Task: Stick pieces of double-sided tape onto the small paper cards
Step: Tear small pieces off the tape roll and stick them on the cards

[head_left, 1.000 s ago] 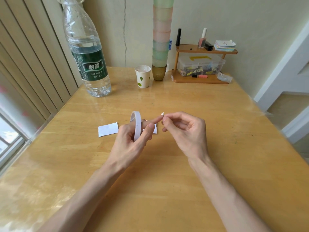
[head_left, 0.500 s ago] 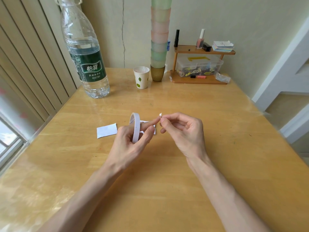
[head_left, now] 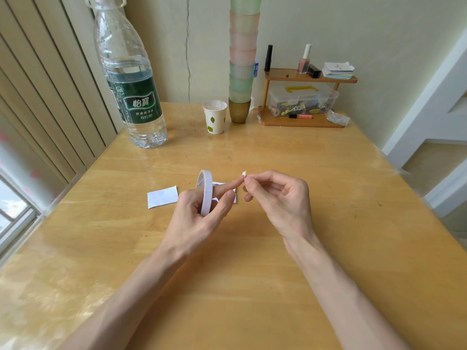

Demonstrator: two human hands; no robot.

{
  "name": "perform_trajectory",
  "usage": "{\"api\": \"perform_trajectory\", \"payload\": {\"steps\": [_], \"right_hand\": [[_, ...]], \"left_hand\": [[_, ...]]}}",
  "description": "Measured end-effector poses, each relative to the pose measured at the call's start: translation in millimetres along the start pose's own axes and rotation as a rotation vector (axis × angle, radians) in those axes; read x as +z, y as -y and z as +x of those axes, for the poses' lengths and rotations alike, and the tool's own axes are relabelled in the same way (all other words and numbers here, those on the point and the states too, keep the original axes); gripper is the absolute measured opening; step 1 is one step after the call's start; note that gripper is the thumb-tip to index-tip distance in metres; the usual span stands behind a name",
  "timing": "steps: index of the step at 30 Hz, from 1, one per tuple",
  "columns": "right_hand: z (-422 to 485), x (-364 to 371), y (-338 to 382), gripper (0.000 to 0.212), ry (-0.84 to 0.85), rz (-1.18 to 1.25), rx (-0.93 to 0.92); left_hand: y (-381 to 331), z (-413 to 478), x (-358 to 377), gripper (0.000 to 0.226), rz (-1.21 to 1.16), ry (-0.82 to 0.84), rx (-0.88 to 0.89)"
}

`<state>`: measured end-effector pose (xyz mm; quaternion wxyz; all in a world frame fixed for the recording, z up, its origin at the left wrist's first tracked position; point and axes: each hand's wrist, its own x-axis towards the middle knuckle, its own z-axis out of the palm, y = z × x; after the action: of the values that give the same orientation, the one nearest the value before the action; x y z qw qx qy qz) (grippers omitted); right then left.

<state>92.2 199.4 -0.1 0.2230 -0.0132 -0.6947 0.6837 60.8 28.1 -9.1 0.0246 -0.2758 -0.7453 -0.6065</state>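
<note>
The wooden table [head_left: 252, 274] bears a water bottle [head_left: 134, 97], paper cup [head_left: 214, 118], stacked cups [head_left: 243, 72], small rack [head_left: 300, 123] and paper card [head_left: 162, 197].

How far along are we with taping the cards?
Done: a short tape piece is off the tape roll. In hand: the right hand pinches that piece; the left hand grips the roll. Left: sticking it down. The exposed card shows no tape; the second card is mostly hidden.

A water bottle [head_left: 130, 79], paper cup [head_left: 214, 116], stacked cups [head_left: 243, 59] and small shelf [head_left: 305, 102] stand on the table [head_left: 252, 261].
</note>
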Motion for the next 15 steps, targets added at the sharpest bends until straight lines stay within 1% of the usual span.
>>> {"api": "perform_trajectory", "payload": {"steps": [4, 8, 11, 13, 15], "right_hand": [[-0.7, -0.4, 1.4, 0.003, 0.001, -0.025, -0.009], [-1.7, -0.1, -0.1, 0.01, -0.028, -0.15, -0.052], [-1.7, 0.7, -1.7, 0.012, -0.043, -0.186, -0.071], [-1.3, 0.9, -1.4, 0.014, -0.051, -0.179, -0.07], [-1.2, 1.0, -0.1, 0.015, -0.05, -0.154, -0.066]], "left_hand": [[1.4, 0.2, 0.6, 0.029, 0.071, -0.035, 0.038], [8.0, -0.4, 2.0, 0.031, 0.254, -0.104, 0.148], [12.6, 1.0, 3.1, 0.023, 0.31, -0.121, 0.199], [11.8, 1.6, 3.3, 0.028, 0.311, -0.112, 0.181], [7.5, 1.4, 3.1, 0.035, 0.235, -0.079, 0.106]]}}
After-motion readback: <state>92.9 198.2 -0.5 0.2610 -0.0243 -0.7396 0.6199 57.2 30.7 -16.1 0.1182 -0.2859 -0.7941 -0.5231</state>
